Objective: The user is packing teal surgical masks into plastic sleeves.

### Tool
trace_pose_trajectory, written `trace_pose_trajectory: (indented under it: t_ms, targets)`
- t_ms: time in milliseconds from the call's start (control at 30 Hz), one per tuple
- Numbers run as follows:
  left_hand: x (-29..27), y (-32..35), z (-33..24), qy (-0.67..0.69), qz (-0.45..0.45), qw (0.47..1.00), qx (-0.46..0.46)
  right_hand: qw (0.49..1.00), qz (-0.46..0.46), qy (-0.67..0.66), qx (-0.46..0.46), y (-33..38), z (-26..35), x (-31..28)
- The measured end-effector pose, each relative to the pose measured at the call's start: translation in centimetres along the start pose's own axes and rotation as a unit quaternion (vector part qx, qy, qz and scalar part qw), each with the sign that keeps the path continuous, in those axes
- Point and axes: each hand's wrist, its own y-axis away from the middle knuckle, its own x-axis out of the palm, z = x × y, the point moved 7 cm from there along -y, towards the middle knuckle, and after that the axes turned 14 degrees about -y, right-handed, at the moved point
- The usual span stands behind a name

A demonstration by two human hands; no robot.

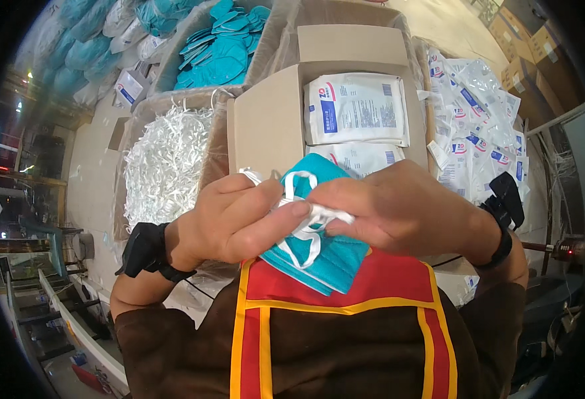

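Your left hand [229,216] and right hand [399,206] both pinch the white strap [309,219] of a teal mask [319,256] held at your chest. At 12 o'clock, an open box [269,123] holds white packets [356,110].

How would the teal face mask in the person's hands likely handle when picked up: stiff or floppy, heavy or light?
Probably floppy: the teal mask is folded flat between the left hand and right hand, and its white straps loop loosely. Likely light, since the fingers alone pinch it. The straps look apt to tangle or snag.
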Motion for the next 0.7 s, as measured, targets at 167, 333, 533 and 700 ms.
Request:
trace_pose_trajectory:
  t_ms: [167,333,533,700]
  targets:
    - [-0.3,-0.2,0.1,-0.006,0.025,1.0,-0.008,0.995,-0.042,0.09,-0.025,0.8,0.5,-0.8]
    - [0.2,-0.3,1.7,0.112,0.123,0.982,-0.092,0.998,-0.052,-0.003,-0.017,0.7,0.8,-2.0]
    - [3.1,6.7,5.5,0.475,-0.067,0.712,-0.512,0.925,-0.193,-0.328,-0.025,2.3,-1.6,-5.2]
    - [2.1,4.2,4.5,0.412,-0.011,0.812,-0.413,0.897,-0.174,-0.406,0.028,1.7,-3.4,-3.3]
